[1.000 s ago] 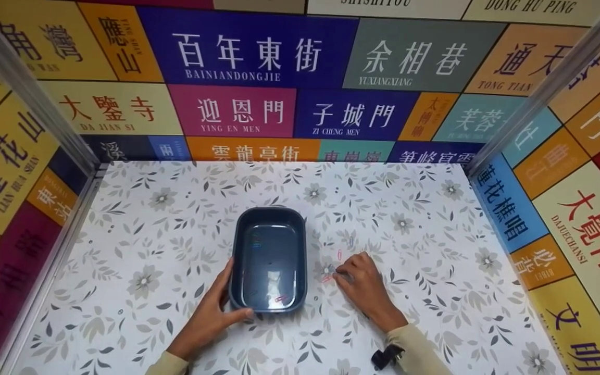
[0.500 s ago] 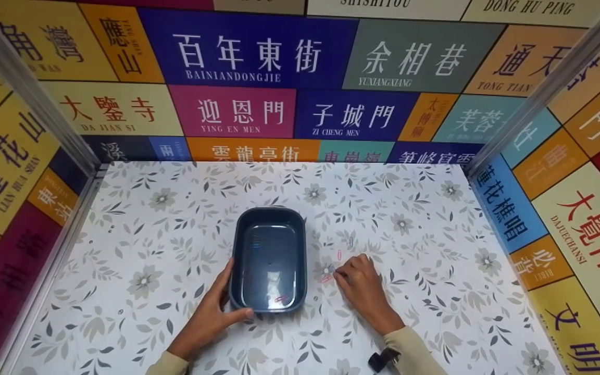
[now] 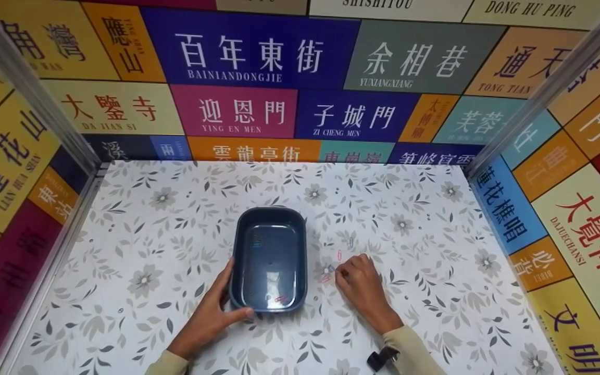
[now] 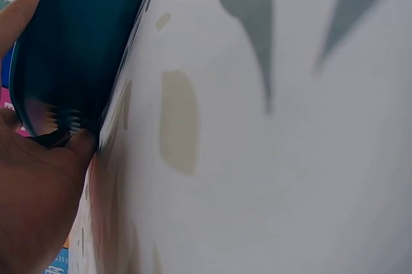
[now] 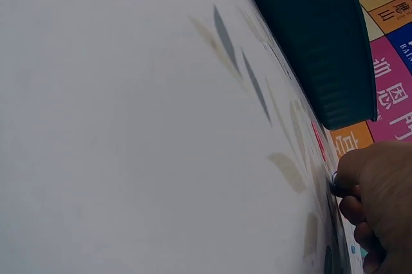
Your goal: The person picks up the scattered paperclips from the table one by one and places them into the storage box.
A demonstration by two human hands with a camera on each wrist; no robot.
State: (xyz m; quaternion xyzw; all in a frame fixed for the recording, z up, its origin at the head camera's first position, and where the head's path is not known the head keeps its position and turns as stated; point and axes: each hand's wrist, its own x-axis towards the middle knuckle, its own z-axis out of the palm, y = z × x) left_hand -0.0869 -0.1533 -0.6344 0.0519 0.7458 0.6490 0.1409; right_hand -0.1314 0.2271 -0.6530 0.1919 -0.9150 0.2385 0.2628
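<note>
A dark blue rectangular container (image 3: pixel 270 260) stands on the table, with a red paper clip (image 3: pixel 280 299) and a few blue ones (image 3: pixel 257 242) on its floor. My left hand (image 3: pixel 207 319) grips its near left corner, fingers along the left side and thumb at the front. Just right of the container, my right hand (image 3: pixel 363 285) is low over the tabletop with curled fingers. It pinches a small blue paper clip (image 5: pixel 335 182), mostly hidden by the fingertips in the right wrist view. Red paper clips (image 3: pixel 326 279) lie beside those fingertips.
Another red paper clip (image 3: pixel 339 255) and a bluish one (image 3: pixel 351 241) lie beyond my right hand. A white floral cloth (image 3: pixel 185 208) covers the table. Printed panels (image 3: pixel 248 47) wall it in at the back and both sides.
The fingers of my right hand have drawn in slightly and its forearm has shifted a little left. My left hand and the container stay in place.
</note>
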